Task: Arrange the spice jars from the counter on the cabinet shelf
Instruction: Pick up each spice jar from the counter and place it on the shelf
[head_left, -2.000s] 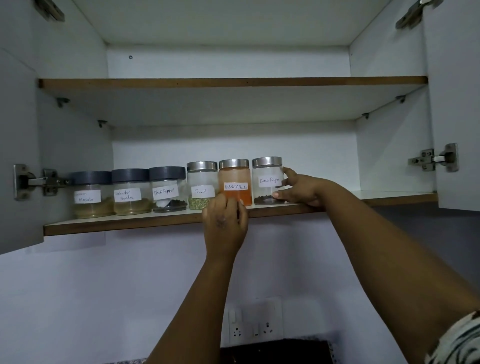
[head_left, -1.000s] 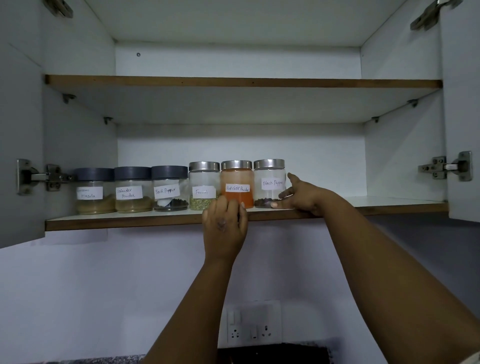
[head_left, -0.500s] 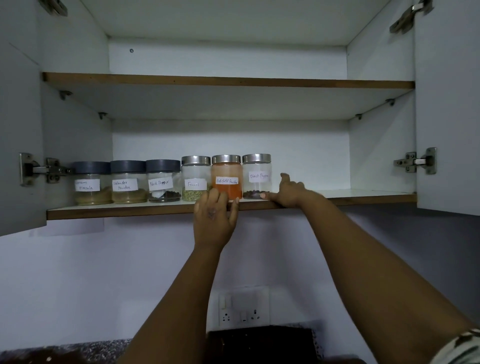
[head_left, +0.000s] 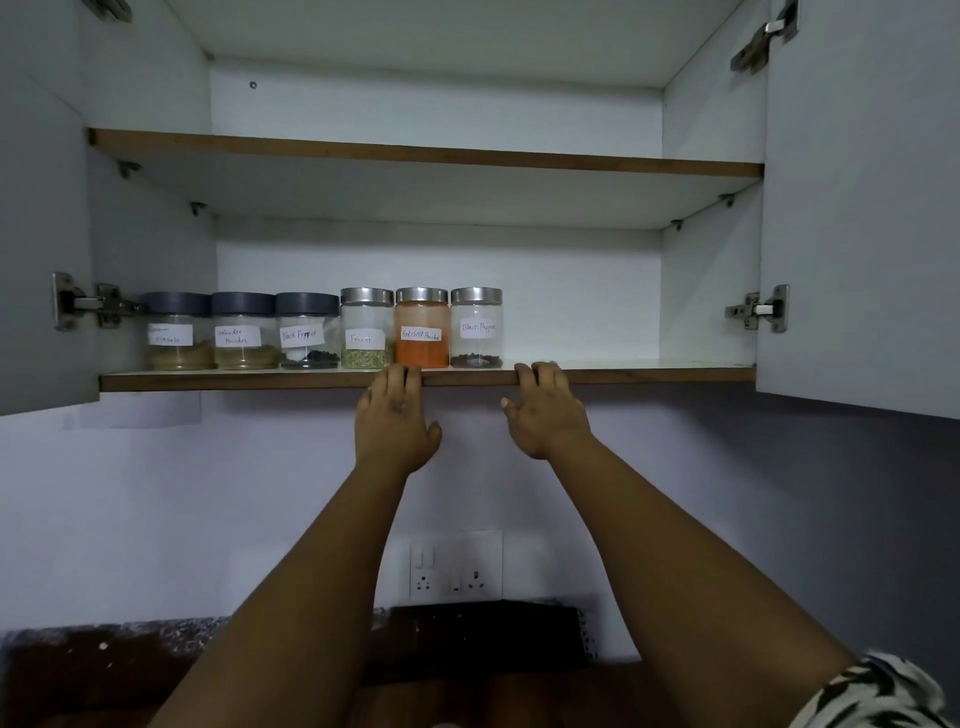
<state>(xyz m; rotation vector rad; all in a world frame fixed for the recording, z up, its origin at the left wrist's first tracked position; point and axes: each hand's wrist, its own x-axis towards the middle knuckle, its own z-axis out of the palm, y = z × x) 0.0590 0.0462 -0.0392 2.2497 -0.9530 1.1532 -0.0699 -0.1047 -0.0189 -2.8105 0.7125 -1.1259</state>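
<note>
Open cabinet doors frame two shelves above a pale wall with a socket plate (head_left: 456, 565) low down. Six spice jars stand in one row along the front edge of the lower shelf (head_left: 649, 373), filling its left half, each just beside the next. From the left corner come three grey-lidded jars: a masala jar (head_left: 179, 332), a coriander jar (head_left: 244, 332) and a black pepper jar (head_left: 309, 332). Then three steel-lidded ones follow: a fennel jar (head_left: 367, 329), an orange chilli powder jar (head_left: 422, 328) and a second pepper jar (head_left: 476, 328).

Both hands are empty, fingers loosely spread, and well apart from each other. The left hand (head_left: 396, 418) reaches the shelf's front edge just below the fennel and chilli jars, fingertips on the lip. The right hand (head_left: 545, 410) rests its fingertips on the same edge, just right of the second pepper jar, touching no jar.

Bare room runs along the shelf's right half to its right corner, and the upper shelf (head_left: 426, 155) holds nothing visible.
</note>
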